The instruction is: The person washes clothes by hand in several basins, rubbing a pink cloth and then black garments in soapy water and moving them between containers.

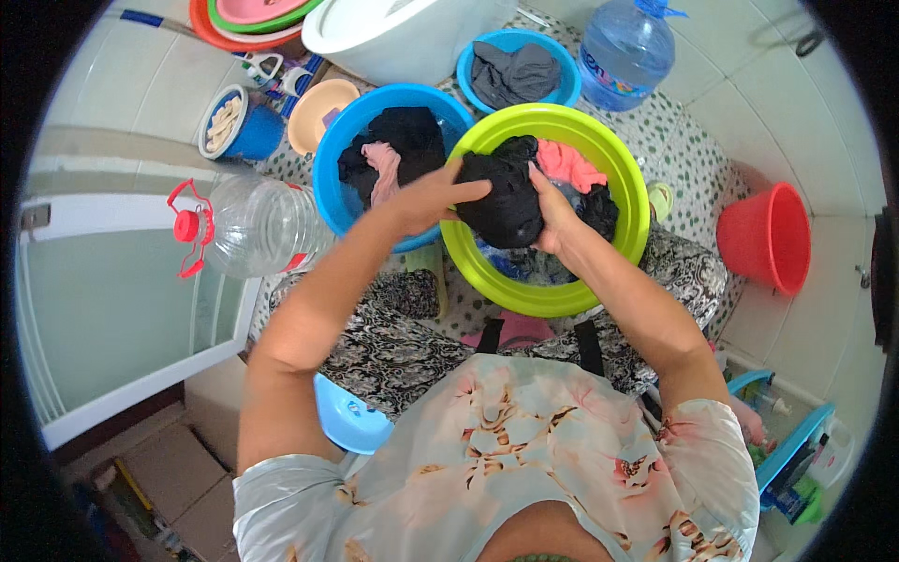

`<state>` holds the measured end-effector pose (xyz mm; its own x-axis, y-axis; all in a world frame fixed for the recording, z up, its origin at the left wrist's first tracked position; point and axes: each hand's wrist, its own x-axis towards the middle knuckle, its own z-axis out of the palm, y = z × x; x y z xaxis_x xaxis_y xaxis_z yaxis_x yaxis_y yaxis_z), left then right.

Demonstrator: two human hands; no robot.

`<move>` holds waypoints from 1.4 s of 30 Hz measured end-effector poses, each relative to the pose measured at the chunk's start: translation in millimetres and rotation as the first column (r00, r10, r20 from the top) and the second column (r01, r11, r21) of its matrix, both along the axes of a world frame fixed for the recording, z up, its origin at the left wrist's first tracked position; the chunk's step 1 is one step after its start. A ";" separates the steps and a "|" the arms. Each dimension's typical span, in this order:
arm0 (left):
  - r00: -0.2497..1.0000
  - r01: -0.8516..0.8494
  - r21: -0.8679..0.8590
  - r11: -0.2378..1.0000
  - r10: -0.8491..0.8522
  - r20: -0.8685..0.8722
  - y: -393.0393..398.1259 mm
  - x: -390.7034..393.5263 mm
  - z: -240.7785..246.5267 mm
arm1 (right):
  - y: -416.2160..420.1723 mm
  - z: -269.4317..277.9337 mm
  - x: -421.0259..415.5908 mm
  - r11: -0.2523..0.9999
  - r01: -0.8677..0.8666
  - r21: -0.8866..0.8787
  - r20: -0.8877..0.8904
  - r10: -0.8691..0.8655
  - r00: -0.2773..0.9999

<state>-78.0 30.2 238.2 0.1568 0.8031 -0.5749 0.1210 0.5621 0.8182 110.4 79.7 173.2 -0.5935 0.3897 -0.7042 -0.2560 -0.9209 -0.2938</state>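
Observation:
A bunched black cloth (504, 200) is held up between my two hands over a lime-green basin (635, 211). My left hand (434, 198) grips its left side, with one finger laid across the front. On the right side, my right hand (553, 211) has its thumb pressed along the edge and its other fingers partly hidden. In the basin below are a coral-pink cloth (570, 166), dark wet fabric (599, 211) and sudsy water. A blue basin (324, 168) stands against its left side, containing black clothing (414, 133) and a pale pink cloth (383, 168).
Behind stand a small blue basin (572, 83) with grey cloth (516, 74), a white tub (379, 49) and a blue water jug (621, 56). A clear plastic jug (260, 225) is at left, near a blue bucket (256, 133). At right is a red bucket (751, 235).

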 end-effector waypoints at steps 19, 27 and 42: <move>0.711 -0.659 -0.044 0.751 0.604 -0.360 -64.7 -268.8 -140.0 | 37.6 -67.3 -276.1 0.633 -0.596 0.493 0.544 0.310 0.780; 0.328 -0.076 0.227 0.971 0.240 -0.914 -59.9 -241.9 -204.7 | 55.3 -132.6 -314.8 0.047 -0.863 0.504 0.864 -0.025 0.503; 0.578 0.261 -0.297 0.918 -0.395 -0.714 -38.8 -237.2 -354.9 | 29.6 -219.7 -325.3 -0.500 -0.840 -0.210 0.943 0.122 -0.309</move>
<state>-315.1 -8.6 -116.7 -0.1438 0.6840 -0.7152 0.8493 0.4563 0.2657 -214.9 109.4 -46.4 -0.4578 0.3367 -0.8228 0.7221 0.6807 -0.1232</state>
